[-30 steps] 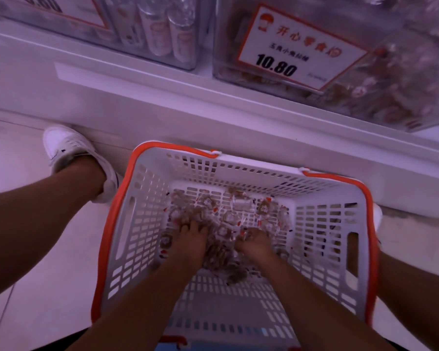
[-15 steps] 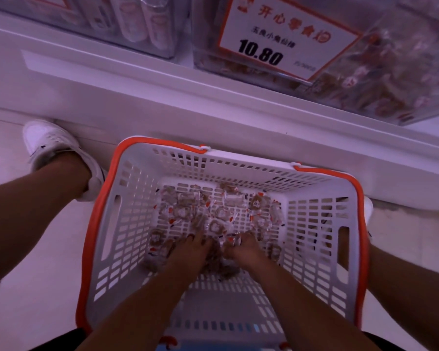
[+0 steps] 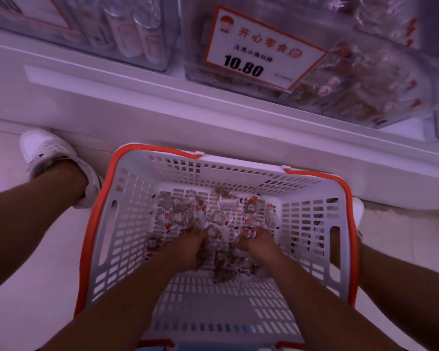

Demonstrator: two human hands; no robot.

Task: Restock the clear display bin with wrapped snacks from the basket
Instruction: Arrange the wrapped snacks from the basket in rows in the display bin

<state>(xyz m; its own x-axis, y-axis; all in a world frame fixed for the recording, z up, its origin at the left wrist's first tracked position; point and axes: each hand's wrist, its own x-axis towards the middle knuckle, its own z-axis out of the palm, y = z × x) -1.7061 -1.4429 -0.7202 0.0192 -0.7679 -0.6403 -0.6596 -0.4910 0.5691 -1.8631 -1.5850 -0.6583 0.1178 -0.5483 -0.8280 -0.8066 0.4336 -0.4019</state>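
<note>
My left hand and right hand, flatter a second ago, now curl around heaped wrapped snacks in the basket; the clear display bin waits at one o'clock.

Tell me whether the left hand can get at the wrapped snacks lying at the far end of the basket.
Probably yes. The left hand is already inside the basket among the wrapped snacks, and nothing covers those beyond its fingers; the basket is open on top.

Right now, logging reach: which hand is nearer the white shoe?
Left. The left hand is on the shoe's side of the basket; the right hand lies farther across.
</note>
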